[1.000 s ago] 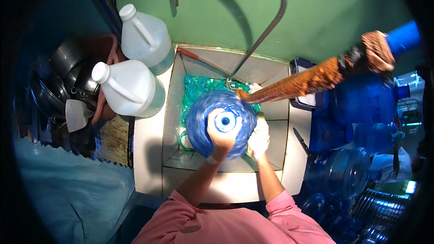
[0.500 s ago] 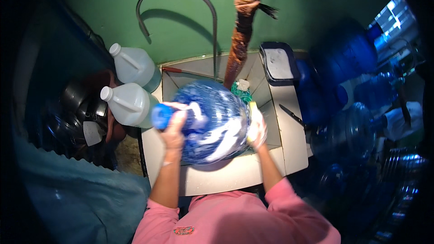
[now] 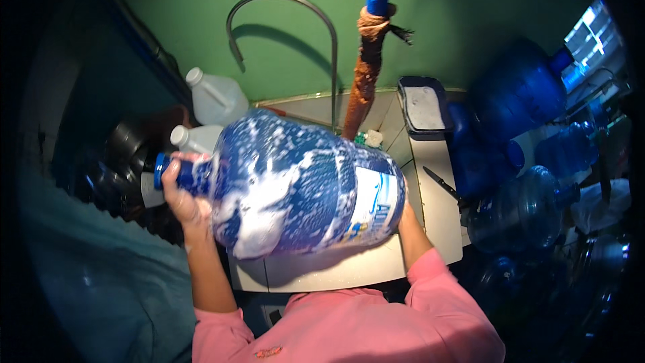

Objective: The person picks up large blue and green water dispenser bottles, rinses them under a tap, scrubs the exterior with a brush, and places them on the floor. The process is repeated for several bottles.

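Note:
A large blue water jug [image 3: 289,185], streaked with white suds, lies on its side in front of me, over a tiled sink counter [image 3: 438,228]. My left hand [image 3: 183,191] is closed round its neck, just behind the blue cap [image 3: 159,171]. At the jug's base, past a white label [image 3: 373,198], is my right hand [image 3: 406,215]. Its fingers are hidden behind the jug, so I cannot see what is in them. Beyond the jug, a bit of green scrubbing mesh [image 3: 361,138] and a whitish lump [image 3: 374,138] show in the basin.
Two translucent jugs [image 3: 218,99] stand at the left. A curved metal faucet [image 3: 334,60] and a wrapped pipe [image 3: 364,84] rise at the back. On the right ledge are a dark tub of suds [image 3: 424,109] and a knife [image 3: 441,183]. Several blue jugs [image 3: 517,104] crowd the right.
The jug has turned, bringing its label into view, and its neck has moved left with my left hand. My right hand, earlier with a yellow sponge at the base, has slipped mostly behind the jug.

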{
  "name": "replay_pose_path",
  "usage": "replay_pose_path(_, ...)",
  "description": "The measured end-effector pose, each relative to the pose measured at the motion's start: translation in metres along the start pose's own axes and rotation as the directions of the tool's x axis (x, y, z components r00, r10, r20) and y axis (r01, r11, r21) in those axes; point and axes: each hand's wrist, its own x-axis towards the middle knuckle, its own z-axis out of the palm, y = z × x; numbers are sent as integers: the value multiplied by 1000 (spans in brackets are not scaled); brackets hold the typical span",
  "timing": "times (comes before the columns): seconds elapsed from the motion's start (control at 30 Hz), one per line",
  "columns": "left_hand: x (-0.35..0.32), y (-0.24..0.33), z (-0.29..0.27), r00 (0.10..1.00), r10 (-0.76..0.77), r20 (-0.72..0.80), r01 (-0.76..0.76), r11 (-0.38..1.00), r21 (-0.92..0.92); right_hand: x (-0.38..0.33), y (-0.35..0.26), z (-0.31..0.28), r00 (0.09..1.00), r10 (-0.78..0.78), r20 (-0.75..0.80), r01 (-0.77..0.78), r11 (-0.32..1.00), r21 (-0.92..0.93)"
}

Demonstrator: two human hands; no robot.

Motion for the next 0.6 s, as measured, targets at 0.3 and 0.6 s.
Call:
replay_pose_path(0.3, -38, -144, 11, 985, 84, 152, -137, 914, 383, -78, -58, 37, 668, -742, -48, 694, 645, -319)
replay_pose_path(0.6, -84, -334, 0, 932, -189, 308, 65, 926, 372, -70, -55, 164, 529, -415, 740, 490, -563, -666)
